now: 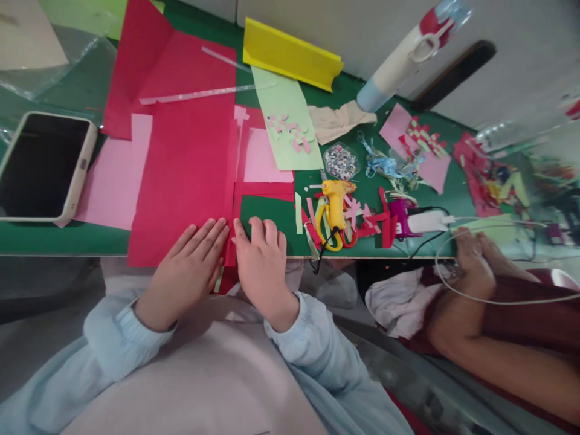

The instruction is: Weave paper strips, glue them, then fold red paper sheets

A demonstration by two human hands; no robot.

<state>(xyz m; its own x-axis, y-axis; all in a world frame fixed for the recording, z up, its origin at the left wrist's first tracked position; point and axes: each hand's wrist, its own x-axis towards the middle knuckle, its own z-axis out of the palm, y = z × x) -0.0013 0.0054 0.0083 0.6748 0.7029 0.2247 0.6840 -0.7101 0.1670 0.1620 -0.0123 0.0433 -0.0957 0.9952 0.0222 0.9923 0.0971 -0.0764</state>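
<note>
A large red sheet (185, 163) lies on the green table (267, 211), its lower end reaching past the front edge. My left hand (190, 266) rests flat on the sheet's lower right part, fingers stretched out. Close beside it, my right hand (260, 260) touches the folded red strip along the sheet's right edge with its index finger; the other fingers are bent and somewhat apart. Under and right of the red sheet lie pink sheets (265, 157). A pale green sheet (290, 103) holds small pink and green paper pieces.
A phone (43, 166) lies at the left. A yellow glue gun (335, 202), scissors (322, 226), paper strips and a dish of beads (341, 161) are right of my hands. Behind stand folded yellow paper (290, 54) and a bottle (399, 66). Another person's hands (471, 254) are at the right.
</note>
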